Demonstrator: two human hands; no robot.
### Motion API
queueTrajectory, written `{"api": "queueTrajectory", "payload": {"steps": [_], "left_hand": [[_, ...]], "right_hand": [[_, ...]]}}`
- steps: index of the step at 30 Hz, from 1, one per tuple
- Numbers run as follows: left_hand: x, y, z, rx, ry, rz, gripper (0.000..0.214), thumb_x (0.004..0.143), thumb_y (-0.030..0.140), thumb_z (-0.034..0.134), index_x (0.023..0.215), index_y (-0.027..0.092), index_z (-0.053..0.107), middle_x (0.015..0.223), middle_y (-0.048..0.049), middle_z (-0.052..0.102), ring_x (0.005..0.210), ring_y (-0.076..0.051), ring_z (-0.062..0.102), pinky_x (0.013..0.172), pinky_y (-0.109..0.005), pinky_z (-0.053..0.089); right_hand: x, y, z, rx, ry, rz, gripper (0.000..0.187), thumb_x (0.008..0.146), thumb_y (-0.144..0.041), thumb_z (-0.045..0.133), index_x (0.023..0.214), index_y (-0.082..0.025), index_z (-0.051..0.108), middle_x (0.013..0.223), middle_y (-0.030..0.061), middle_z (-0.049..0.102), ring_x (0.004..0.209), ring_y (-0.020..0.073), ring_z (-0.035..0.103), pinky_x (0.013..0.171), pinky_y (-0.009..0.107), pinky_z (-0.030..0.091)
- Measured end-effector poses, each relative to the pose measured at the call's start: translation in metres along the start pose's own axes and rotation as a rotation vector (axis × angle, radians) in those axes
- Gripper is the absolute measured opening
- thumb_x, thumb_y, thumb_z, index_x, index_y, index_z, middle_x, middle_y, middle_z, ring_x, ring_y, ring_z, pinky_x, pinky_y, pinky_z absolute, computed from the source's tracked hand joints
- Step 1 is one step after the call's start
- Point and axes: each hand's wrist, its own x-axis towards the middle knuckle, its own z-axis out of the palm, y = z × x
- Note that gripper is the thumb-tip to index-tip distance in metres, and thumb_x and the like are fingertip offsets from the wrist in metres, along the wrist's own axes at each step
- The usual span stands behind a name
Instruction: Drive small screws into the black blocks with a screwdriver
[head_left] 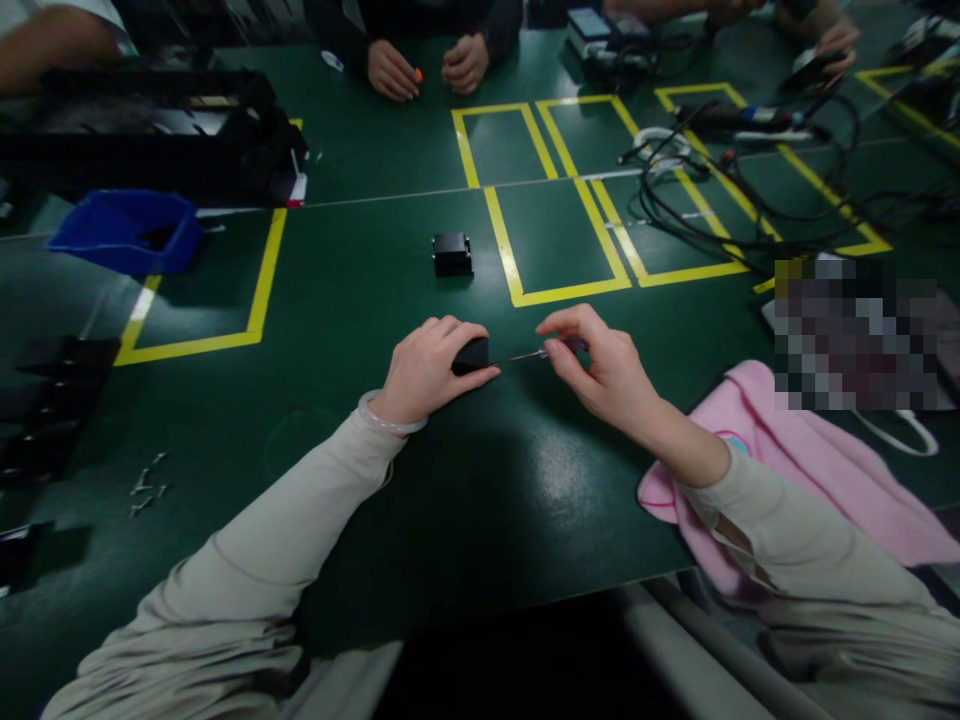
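Note:
My left hand (pixel 429 368) is closed over a small black block (pixel 471 355) that rests on the green table (pixel 360 300). My right hand (pixel 596 365) pinches a thin screwdriver (pixel 534 354) with a purple handle, held level. Its metal tip touches the right side of the black block. A second small black block (pixel 452 254) lies farther back near the table's middle, apart from both hands. Several small screws (pixel 148 485) lie loose at the left.
A blue bin (pixel 124 232) and black trays stand at the left. Yellow tape rectangles (pixel 555 210) mark the table. Tangled cables (pixel 720 190) lie at the right back. A pink cloth (pixel 810 470) hangs at the near right edge. Another person's hands (pixel 427 68) rest at the far side.

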Motion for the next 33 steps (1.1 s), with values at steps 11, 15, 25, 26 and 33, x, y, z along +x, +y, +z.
{"api": "queueTrajectory", "payload": {"steps": [11,15,25,26,33], "left_hand": [[0.0000,0.0001,-0.0003,-0.008,0.001,-0.001,0.043,0.092,0.058,0.058,0.117,0.023,0.062,0.105,-0.0064,0.066,0.095,-0.023,0.059,0.080,-0.034,0.045],[0.0002,0.0006,-0.0003,-0.011,-0.001,-0.005,0.044,0.092,0.059,0.057,0.116,0.022,0.062,0.105,-0.0067,0.066,0.095,-0.023,0.058,0.081,-0.034,0.045],[0.0000,-0.0003,-0.0004,-0.012,-0.003,-0.002,0.044,0.092,0.058,0.058,0.117,0.022,0.062,0.105,-0.0066,0.066,0.094,-0.023,0.059,0.079,-0.034,0.045],[0.0001,-0.0001,-0.0005,-0.011,-0.004,-0.004,0.044,0.092,0.059,0.058,0.117,0.022,0.062,0.105,-0.0067,0.066,0.095,-0.023,0.059,0.079,-0.034,0.045],[-0.0001,0.0002,-0.0007,-0.013,-0.007,-0.004,0.044,0.092,0.058,0.057,0.117,0.023,0.062,0.105,-0.0065,0.066,0.094,-0.023,0.059,0.080,-0.034,0.045]], "right_hand": [[0.0005,-0.0009,-0.0009,0.010,-0.014,0.025,0.014,0.096,-0.024,0.051,0.108,-0.020,0.058,0.086,0.0020,0.066,0.072,0.0141,0.065,0.066,0.025,0.047],[0.0006,0.0001,-0.0023,0.006,-0.042,0.011,0.014,0.098,-0.030,0.053,0.099,-0.019,0.060,0.077,0.0000,0.064,0.063,0.0120,0.062,0.059,0.023,0.043],[0.0004,-0.0010,-0.0008,0.008,-0.014,0.023,0.012,0.097,-0.026,0.051,0.105,-0.021,0.059,0.085,0.0015,0.067,0.072,0.0136,0.065,0.065,0.025,0.046],[0.0002,-0.0008,-0.0012,0.007,-0.023,0.026,0.012,0.098,-0.028,0.051,0.103,-0.021,0.059,0.082,0.0009,0.066,0.069,0.0132,0.063,0.063,0.024,0.045],[0.0001,-0.0008,-0.0008,0.007,-0.020,0.018,0.013,0.097,-0.026,0.051,0.105,-0.021,0.058,0.082,0.0010,0.065,0.069,0.0133,0.063,0.064,0.025,0.046]]}}
